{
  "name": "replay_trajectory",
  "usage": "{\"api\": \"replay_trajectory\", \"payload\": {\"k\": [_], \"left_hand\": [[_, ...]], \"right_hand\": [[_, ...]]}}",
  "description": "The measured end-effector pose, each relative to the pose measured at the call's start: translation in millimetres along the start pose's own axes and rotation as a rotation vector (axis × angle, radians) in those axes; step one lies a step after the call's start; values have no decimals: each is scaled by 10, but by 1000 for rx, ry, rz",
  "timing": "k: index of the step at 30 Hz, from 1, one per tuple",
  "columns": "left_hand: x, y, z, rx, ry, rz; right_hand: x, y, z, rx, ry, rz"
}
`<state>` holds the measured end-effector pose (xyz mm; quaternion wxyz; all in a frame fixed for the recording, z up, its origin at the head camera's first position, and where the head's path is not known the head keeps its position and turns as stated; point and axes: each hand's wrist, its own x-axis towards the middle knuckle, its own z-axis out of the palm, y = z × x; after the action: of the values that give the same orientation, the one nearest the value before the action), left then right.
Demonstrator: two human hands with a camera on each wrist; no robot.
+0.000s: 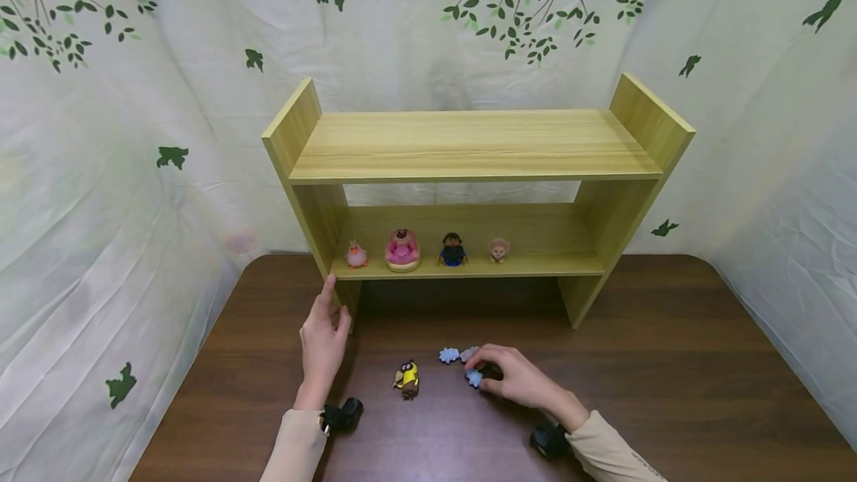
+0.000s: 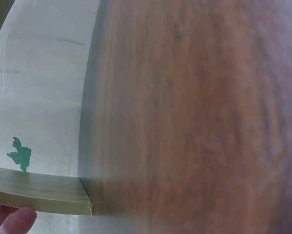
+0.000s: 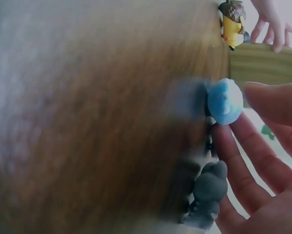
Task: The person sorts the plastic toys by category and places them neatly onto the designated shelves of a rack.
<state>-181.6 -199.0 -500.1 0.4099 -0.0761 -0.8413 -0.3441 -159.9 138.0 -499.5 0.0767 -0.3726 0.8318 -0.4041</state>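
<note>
My left hand (image 1: 323,341) reaches up to the wooden shelf unit (image 1: 469,143), its index fingertip at the left side panel's front edge. In the left wrist view, two of its fingertips (image 2: 20,222) show against that panel (image 2: 43,195). My right hand (image 1: 518,378) is low over the table, thumb and fingers around a small light-blue toy figure (image 3: 225,101) standing on the tabletop. A narrow gap shows between thumb and toy. Beside these fingers stands a dark grey figure (image 3: 210,187). Another light-blue figure (image 1: 449,355) and a greyish one (image 1: 469,354) are just behind.
A yellow-and-brown figure (image 1: 407,380) is on the brown table (image 1: 683,363) between the hands. Along the middle shelf stand a pink bird-like figure (image 1: 356,254), a pink seated bear (image 1: 402,251), a dark-haired figure in blue (image 1: 453,250) and a small lion-like head (image 1: 498,249).
</note>
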Motion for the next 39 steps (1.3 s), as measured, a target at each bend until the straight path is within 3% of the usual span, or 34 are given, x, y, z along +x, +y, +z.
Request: {"api": "replay_trajectory", "payload": {"k": [9, 17, 27, 34, 39], "left_hand": [[1, -9, 6, -4, 4, -6], [-1, -2, 7, 0, 0, -11], [-5, 3, 9, 8, -5, -9], [-9, -11, 10, 13, 0, 0], [-8, -9, 10, 12, 0, 2]], "right_hand": [[43, 30, 47, -74, -9, -23], [40, 16, 49, -73, -10, -48], [36, -15, 31, -137, -58, -21], [31, -21, 25, -84, -58, 5], [26, -37, 0, -14, 15, -34]]}}
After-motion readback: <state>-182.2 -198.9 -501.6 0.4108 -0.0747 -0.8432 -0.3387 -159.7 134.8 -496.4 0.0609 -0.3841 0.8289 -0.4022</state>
